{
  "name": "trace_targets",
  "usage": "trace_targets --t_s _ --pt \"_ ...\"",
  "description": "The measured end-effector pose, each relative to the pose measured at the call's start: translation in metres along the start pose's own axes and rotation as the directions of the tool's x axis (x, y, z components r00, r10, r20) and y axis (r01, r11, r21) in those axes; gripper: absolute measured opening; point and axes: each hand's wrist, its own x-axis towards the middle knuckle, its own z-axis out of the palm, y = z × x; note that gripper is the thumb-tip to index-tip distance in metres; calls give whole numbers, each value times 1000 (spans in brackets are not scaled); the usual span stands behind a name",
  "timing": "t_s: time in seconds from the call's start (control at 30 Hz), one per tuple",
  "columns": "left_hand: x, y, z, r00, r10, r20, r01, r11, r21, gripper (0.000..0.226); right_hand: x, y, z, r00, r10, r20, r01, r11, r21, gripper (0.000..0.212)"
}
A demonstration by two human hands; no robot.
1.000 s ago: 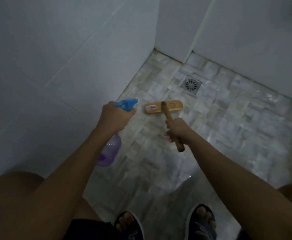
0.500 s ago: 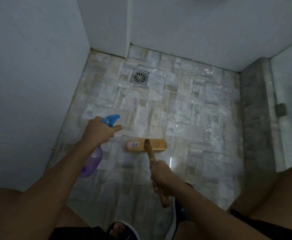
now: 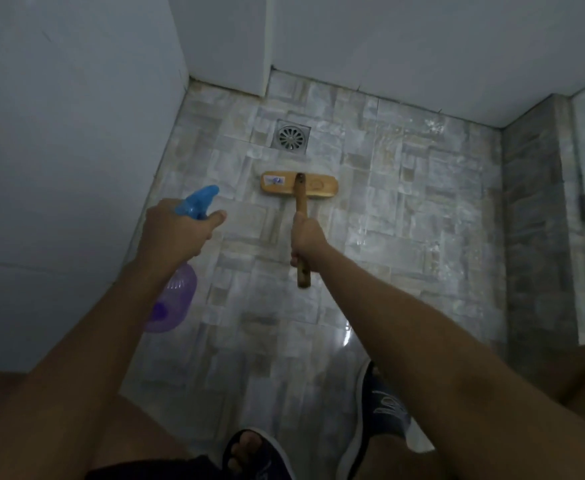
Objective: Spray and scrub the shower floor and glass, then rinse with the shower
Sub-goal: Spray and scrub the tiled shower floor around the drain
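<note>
Two tools are occupying us at once. Our left hand point(image 3: 176, 230) is gripping the neck of the spray bottle point(image 3: 175, 299) at centre left of the frame, with one of its fingers reaching forward beside the blue trigger head. Our right hand point(image 3: 306, 240) is holding the scrub brush point(image 3: 299, 183) in the middle of the frame, fingers curled fully round its wooden handle and the butt end poking out below the fist. The brush head is lying flat on the shower floor point(image 3: 405, 220), just below the drain point(image 3: 293, 136). We are judging the brush to be rigid and fairly light. Gripping mid-handle should give good downward pressure, though wet wood may turn slick in the palm. The bottle looks like thin translucent purple plastic, light and slightly squeezable, so holding it at the neck is putting the trigger within reach. The tiles are gleaming as if wet, so we are expecting slippery footing. A small sticker point(image 3: 275, 180) with a blue mark is showing on the left of the brush head and a round stamp on the right, both too small to read. Pale lettering on one slipper point(image 3: 384, 407) is also illegible, and we are seeing no label on the bottle.
</note>
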Motion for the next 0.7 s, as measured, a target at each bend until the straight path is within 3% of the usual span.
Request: trace_targets --t_s 0.13,0.23,0.4,0.57,0.7 --pt "5 3 -5 1000 -6 -17 6 1000 -23 33 -62 86 16 999 -35 15 37 982 -185 37" --pt "10 3 -5 998 -35 -50 33 998 -51 35 -93 119 24 998 -27 58 39 974 -225 36" --pt "15 -5 -8 997 -57 -49 56 998 -35 48 -27 34 37 998 -49 25 54 971 -233 41" --pt "19 -10 -19 995 -70 -70 66 996 -61 50 35 -91 48 993 -97 71 102 992 -74 45" --pt "25 -11 -34 991 -82 -103 75 995 -72 49 35 -70 48 990 -121 66 131 975 -181 46"
